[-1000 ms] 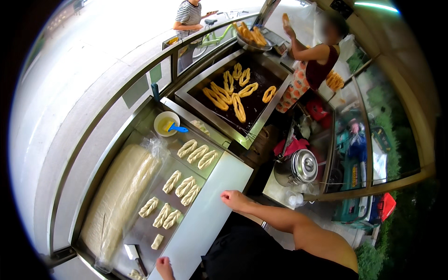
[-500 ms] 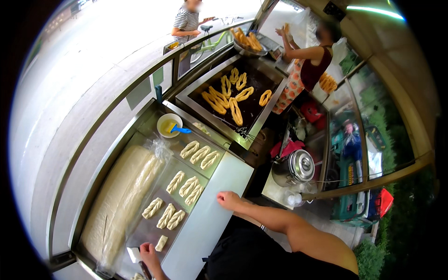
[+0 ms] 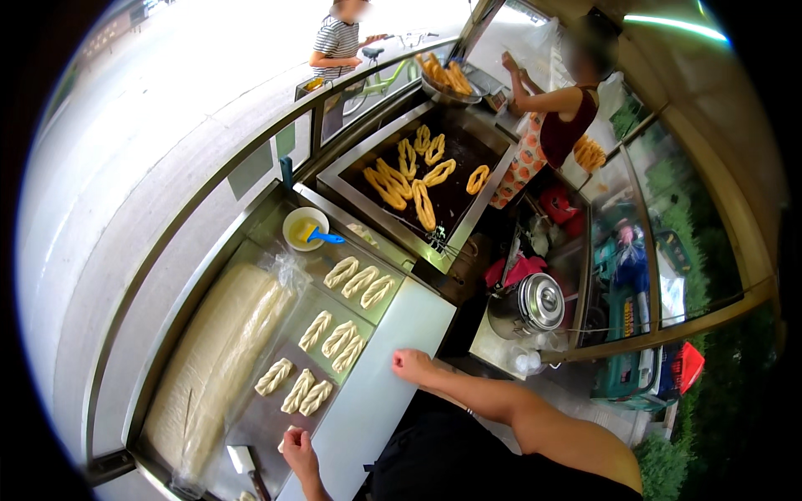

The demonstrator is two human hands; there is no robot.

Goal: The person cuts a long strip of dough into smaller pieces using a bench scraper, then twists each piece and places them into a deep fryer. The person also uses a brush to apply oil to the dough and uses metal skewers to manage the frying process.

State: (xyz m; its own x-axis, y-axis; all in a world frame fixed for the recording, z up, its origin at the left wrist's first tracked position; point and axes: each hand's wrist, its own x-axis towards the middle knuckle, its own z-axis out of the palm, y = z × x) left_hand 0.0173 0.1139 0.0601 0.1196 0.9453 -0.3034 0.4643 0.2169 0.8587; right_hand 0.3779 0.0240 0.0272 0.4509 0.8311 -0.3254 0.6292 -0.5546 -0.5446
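My left hand (image 3: pixel 300 452) is at the near end of the steel worktop, its fingers closed on a short piece of dough (image 3: pixel 281 447) that they mostly cover. Beside it lies a scraper with a pale blade (image 3: pixel 240 458) and a dark handle. My right hand (image 3: pixel 413 366) makes a loose fist over the white board (image 3: pixel 380 367), with nothing showing in it. Several twisted dough strips (image 3: pixel 338 339) lie in rows left of the board. Farther left stretches a large dough slab (image 3: pixel 213 342) under clear plastic film.
Ahead, a fryer (image 3: pixel 334 179) holds several golden dough loops in dark oil; a whisk (image 3: pixel 443 242) rests at its near corner. A bowl with a blue brush (image 3: pixel 324 236) stands before it. Another person (image 3: pixel 564 125) works beside the fryer. A lidded steel pot (image 3: pixel 539 302) stands right.
My left hand has moved right and slightly away from me, from beside the scraper onto the short dough piece. My right hand stays closed over the board. The co-worker's arms have shifted.
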